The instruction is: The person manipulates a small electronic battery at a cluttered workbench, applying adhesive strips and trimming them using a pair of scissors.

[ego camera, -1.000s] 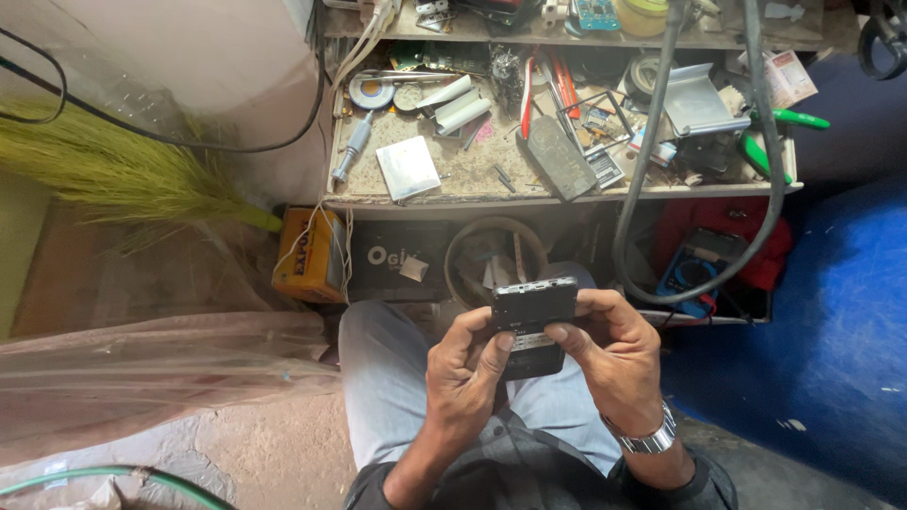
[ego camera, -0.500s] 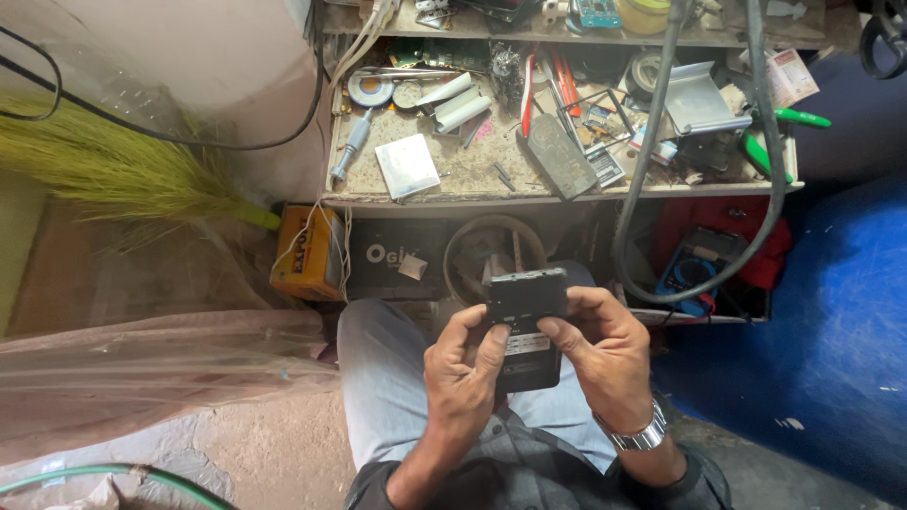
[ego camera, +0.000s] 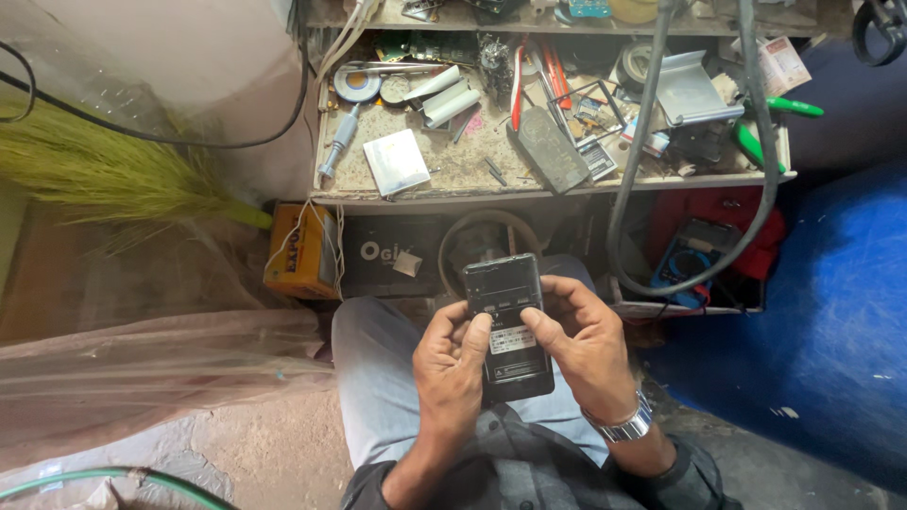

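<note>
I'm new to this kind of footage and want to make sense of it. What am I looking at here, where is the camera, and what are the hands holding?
The camera sits on a person's head and looks down at their lap; there is no machine. The left hand and right hand, which wears a metal wristband, together hold a dark phone with its back cover off, both thumbs resting on it. Beyond the knees is a cluttered workbench with a white box, a screwdriver and a dark flat device. A yellow box stands below, a straw broom at the left.

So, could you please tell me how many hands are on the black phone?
2. The left hand grips the black phone along its left edge, and the right hand holds its right edge, thumb on the back. No other hands show.
</note>
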